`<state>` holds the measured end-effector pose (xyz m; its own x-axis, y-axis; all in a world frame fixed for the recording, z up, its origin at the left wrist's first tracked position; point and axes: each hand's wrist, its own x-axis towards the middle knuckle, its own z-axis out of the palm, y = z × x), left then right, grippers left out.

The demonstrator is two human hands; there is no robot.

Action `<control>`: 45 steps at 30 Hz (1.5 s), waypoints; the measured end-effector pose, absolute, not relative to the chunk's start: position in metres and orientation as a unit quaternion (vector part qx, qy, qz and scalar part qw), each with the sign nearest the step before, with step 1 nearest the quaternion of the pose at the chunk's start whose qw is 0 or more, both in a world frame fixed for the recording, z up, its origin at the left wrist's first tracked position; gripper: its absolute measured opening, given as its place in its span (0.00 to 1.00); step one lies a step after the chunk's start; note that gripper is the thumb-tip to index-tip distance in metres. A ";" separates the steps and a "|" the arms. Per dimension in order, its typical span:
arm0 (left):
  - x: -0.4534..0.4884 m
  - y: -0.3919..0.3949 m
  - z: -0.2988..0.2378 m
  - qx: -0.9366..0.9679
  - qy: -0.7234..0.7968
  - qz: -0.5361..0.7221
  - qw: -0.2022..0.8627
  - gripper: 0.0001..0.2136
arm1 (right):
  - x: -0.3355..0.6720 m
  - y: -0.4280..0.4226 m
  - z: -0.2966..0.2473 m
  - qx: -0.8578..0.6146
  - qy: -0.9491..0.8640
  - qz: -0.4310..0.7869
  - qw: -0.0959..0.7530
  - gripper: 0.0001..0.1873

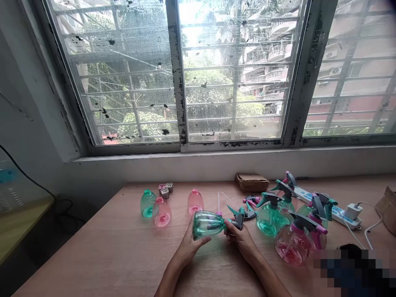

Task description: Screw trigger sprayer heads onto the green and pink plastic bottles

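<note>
A green see-through spray bottle (208,224) lies on its side above the wooden table (117,251). My left hand (189,243) is wrapped round its body from below. My right hand (239,238) is closed on the dark trigger nozzle (237,219) at the bottle's neck. Both hands sit near the table's middle, close together.
Headless bottles stand at the back left: a green bottle (147,203) and two pink bottles (162,212) (195,201). Several assembled spray bottles (272,212) cluster at the right, by a power strip (332,211) with cables. A cardboard box (252,182) and small cubes (165,189) sit near the wall.
</note>
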<state>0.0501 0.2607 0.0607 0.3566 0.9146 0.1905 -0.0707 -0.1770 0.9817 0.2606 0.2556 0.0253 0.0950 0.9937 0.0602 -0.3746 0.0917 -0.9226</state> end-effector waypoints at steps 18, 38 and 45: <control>0.050 0.265 0.049 0.621 0.339 0.460 0.538 0.47 | 0.261 0.253 0.027 -0.390 -0.407 0.544 0.622 0.21; 0.051 0.261 0.057 0.633 0.347 0.457 0.520 0.36 | 0.262 0.255 0.026 -0.392 -0.405 0.549 0.617 0.22; 0.051 0.260 0.051 0.625 0.343 0.456 0.533 0.51 | 0.262 0.254 0.026 -0.395 -0.399 0.549 0.619 0.21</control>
